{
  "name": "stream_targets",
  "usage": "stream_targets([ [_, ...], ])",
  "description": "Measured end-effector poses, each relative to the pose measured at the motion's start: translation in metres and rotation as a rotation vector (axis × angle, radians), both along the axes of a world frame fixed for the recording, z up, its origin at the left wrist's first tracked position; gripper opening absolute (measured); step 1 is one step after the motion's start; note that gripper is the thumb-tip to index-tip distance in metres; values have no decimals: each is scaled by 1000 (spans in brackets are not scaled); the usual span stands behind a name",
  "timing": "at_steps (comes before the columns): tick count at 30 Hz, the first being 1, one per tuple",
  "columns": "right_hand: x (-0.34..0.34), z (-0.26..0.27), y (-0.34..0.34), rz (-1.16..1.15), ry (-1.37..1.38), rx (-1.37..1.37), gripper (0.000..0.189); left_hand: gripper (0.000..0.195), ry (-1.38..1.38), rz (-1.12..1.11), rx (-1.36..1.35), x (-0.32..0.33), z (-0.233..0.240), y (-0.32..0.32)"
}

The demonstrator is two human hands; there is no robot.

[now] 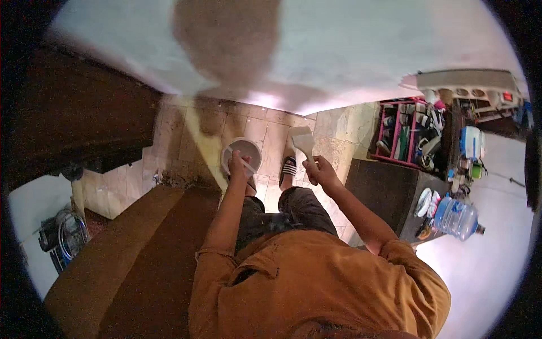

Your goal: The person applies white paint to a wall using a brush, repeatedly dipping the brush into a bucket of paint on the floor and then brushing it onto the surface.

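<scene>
My left hand is closed around a pale strip that crosses the mouth of a round, light-coloured bucket; it looks like the bucket's handle. What the bucket holds is too dim to make out. In my right hand is a wide flat paintbrush, gripped by its handle, with its pale broad end pointing away from me towards the wall. The brush is to the right of the bucket and apart from it. A white wall rises ahead, with shadows across it.
A brown wooden surface lies to my left, and dark furniture stands beyond it. On the right are a pink shoe rack, a dark cabinet and a large water bottle. My sandalled foot stands on floor tiles.
</scene>
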State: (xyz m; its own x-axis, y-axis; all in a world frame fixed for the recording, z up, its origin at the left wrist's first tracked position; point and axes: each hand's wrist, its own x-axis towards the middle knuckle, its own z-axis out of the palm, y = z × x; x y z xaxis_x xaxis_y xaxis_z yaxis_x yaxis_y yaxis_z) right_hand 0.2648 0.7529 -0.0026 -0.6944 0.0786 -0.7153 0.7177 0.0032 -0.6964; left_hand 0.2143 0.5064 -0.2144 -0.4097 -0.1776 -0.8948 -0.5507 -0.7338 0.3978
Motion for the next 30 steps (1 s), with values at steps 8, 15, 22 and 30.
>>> stream_targets([
  [8,2,-47,6,182,-89,83,31,32,-49,77,-107,7,-139,27],
  [15,23,-91,39,128,-206,79,32,32,51,-31,-80,2,-199,57],
  [22,28,-130,49,157,-269,81,32,35,99,108,39,2,-251,73],
  [30,23,-164,45,198,-302,142,30,46,65,114,280,2,-293,71],
])
